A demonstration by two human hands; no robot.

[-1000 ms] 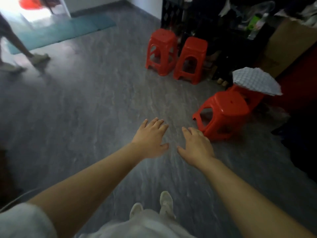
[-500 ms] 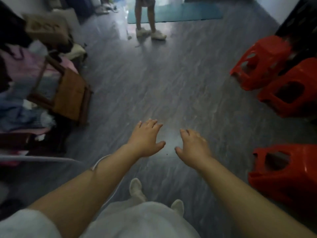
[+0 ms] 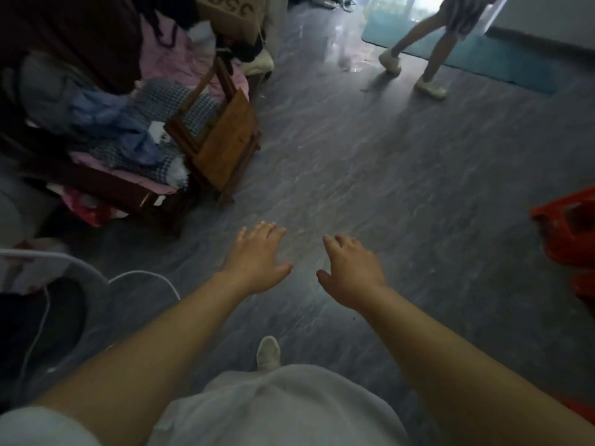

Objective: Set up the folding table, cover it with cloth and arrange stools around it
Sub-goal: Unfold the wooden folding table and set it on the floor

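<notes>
Head view, folded wooden table (image 3: 222, 143) against clothes pile (image 3: 116, 123), red stool (image 3: 570, 233) right.

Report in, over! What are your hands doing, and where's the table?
Hands: left hand and right hand open, empty. Target: wooden folding table, folded, tipped against clothes pile ahead-left, untouched. Nearby: red stool at right edge, another person far ahead.

Dark characters, perhaps "350", stand on the tan box (image 3: 232, 10)
</notes>
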